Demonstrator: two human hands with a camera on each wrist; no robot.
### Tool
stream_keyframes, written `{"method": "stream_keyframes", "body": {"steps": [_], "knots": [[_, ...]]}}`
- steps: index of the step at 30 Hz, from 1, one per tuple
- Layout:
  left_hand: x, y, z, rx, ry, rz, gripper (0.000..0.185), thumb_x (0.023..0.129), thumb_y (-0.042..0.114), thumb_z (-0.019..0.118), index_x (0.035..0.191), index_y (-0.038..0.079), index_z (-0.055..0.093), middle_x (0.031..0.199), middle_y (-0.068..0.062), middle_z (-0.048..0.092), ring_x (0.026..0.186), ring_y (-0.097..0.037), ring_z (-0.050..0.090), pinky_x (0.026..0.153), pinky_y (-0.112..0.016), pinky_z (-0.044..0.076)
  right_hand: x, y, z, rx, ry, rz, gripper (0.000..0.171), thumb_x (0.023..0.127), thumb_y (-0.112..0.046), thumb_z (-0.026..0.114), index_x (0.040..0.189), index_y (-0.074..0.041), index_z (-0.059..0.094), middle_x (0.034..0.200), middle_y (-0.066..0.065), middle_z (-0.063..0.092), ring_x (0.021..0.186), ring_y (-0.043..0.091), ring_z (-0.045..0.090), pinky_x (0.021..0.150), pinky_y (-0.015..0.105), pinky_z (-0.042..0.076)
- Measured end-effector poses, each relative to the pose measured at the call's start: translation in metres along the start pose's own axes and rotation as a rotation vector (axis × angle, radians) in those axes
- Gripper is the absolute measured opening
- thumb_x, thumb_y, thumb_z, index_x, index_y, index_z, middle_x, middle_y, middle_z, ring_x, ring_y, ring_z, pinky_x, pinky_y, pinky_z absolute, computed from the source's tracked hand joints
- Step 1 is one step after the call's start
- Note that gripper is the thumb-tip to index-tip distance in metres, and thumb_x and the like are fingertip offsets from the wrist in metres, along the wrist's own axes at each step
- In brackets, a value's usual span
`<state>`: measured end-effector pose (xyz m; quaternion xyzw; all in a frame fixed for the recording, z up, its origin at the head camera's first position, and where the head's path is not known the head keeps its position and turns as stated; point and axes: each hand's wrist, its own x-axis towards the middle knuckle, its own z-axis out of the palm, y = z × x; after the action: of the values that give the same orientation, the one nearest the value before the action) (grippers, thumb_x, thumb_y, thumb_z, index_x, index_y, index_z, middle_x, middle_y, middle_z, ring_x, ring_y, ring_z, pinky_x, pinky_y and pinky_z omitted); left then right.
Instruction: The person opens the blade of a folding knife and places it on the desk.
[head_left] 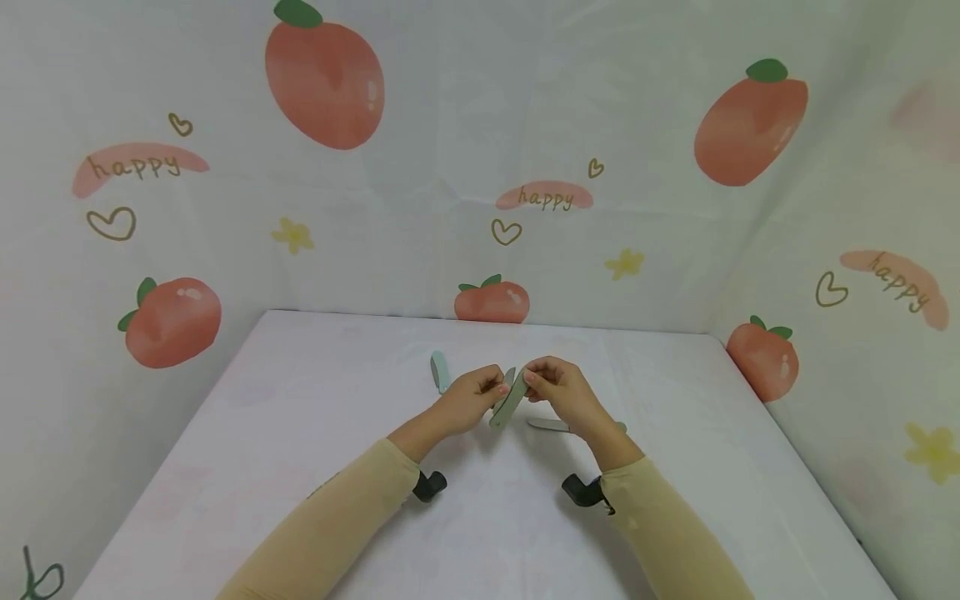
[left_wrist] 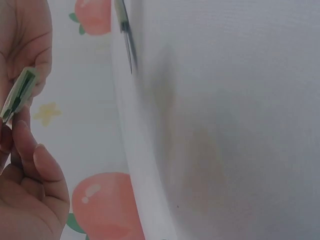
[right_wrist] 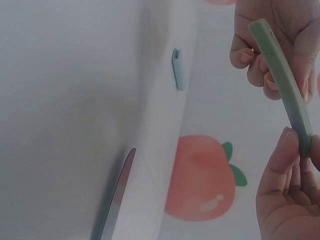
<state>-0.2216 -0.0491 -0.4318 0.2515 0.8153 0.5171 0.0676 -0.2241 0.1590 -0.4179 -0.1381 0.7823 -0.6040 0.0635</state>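
Note:
Both hands hold a green-handled folding knife (head_left: 512,402) above the table, its handle slanting. A short grey piece of its blade (head_left: 510,376) shows between the hands. My left hand (head_left: 472,398) pinches it from the left side with the thumb against it. At the handle's upper end, my right hand (head_left: 562,387) pinches with thumb and fingers. The right wrist view shows the slim green handle (right_wrist: 280,75) running from the left hand down into the right hand's pinch. From the left wrist, the handle (left_wrist: 20,95) is seen end-on with a dark slot.
A second knife lies opened on the table, its blade (head_left: 550,425) showing left of the right wrist, which hides most of its handle. A folded teal knife (head_left: 440,372) lies behind the left hand. The white table (head_left: 315,400) meets a printed cloth backdrop (head_left: 420,208).

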Motion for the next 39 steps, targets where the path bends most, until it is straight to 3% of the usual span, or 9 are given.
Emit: {"method": "stream_keyframes", "body": {"steps": [6, 14, 22, 26, 29, 34, 39], "knots": [[-0.001, -0.001, 0.001, 0.016, 0.061, 0.015, 0.015, 0.104, 0.016, 0.054, 0.09, 0.011, 0.053, 0.076, 0.003, 0.049, 0.069, -0.011, 0.044, 0.062, -0.026, 0.037, -0.001, 0.0, 0.0, 0.011, 0.013, 0.013, 0.023, 0.102, -0.01, 0.058, 0.115, 0.009, 0.058, 0.096, 0.011, 0.066, 0.083, 0.016, 0.064, 0.077, 0.026, 0.055], [-0.001, -0.003, -0.001, -0.01, 0.193, 0.05, 0.014, 0.103, 0.015, 0.056, 0.09, 0.011, 0.053, 0.077, 0.002, 0.05, 0.07, -0.012, 0.046, 0.063, -0.026, 0.038, -0.002, -0.002, -0.003, 0.038, 0.049, 0.033, 0.024, 0.103, -0.01, 0.056, 0.116, 0.01, 0.057, 0.096, 0.012, 0.067, 0.085, 0.016, 0.065, 0.078, 0.027, 0.056], [0.001, -0.008, -0.004, -0.124, 0.357, 0.097, 0.017, 0.104, 0.014, 0.055, 0.089, 0.006, 0.052, 0.079, -0.002, 0.049, 0.073, -0.015, 0.045, 0.066, -0.027, 0.038, -0.003, 0.001, -0.008, 0.13, 0.079, 0.069, 0.025, 0.104, -0.008, 0.054, 0.119, 0.012, 0.054, 0.095, 0.008, 0.066, 0.085, 0.014, 0.065, 0.081, 0.027, 0.056], [0.0, -0.006, -0.005, -0.18, 0.417, 0.062, 0.017, 0.105, 0.017, 0.053, 0.093, 0.005, 0.054, 0.085, -0.005, 0.058, 0.081, -0.014, 0.054, 0.073, -0.029, 0.044, -0.003, 0.003, -0.009, 0.215, 0.083, 0.092, 0.023, 0.104, -0.004, 0.052, 0.118, 0.013, 0.051, 0.092, 0.005, 0.064, 0.083, 0.012, 0.065, 0.079, 0.025, 0.055], [-0.002, -0.004, -0.004, -0.215, 0.433, 0.021, 0.017, 0.105, 0.018, 0.052, 0.098, 0.004, 0.055, 0.091, -0.009, 0.062, 0.087, -0.017, 0.059, 0.081, -0.033, 0.049, -0.003, 0.004, -0.009, 0.259, 0.088, 0.103, 0.022, 0.104, -0.003, 0.051, 0.118, 0.014, 0.05, 0.091, 0.004, 0.064, 0.082, 0.011, 0.065, 0.079, 0.024, 0.055], [-0.003, -0.007, -0.005, -0.267, 0.399, 0.007, 0.014, 0.104, 0.011, 0.054, 0.099, -0.002, 0.053, 0.09, -0.018, 0.065, 0.087, -0.033, 0.064, 0.086, -0.046, 0.053, -0.005, 0.006, -0.011, 0.228, 0.115, 0.091, 0.025, 0.104, -0.007, 0.054, 0.119, 0.014, 0.052, 0.092, 0.005, 0.064, 0.083, 0.012, 0.065, 0.08, 0.024, 0.055], [-0.007, -0.004, -0.014, -0.199, 0.327, -0.037, 0.01, 0.102, 0.01, 0.059, 0.104, 0.003, 0.053, 0.088, -0.013, 0.07, 0.085, -0.026, 0.066, 0.08, -0.036, 0.05, -0.007, 0.007, -0.015, 0.191, 0.111, 0.076, 0.027, 0.103, -0.009, 0.056, 0.119, 0.013, 0.053, 0.093, 0.005, 0.065, 0.084, 0.013, 0.065, 0.081, 0.026, 0.055]]}}
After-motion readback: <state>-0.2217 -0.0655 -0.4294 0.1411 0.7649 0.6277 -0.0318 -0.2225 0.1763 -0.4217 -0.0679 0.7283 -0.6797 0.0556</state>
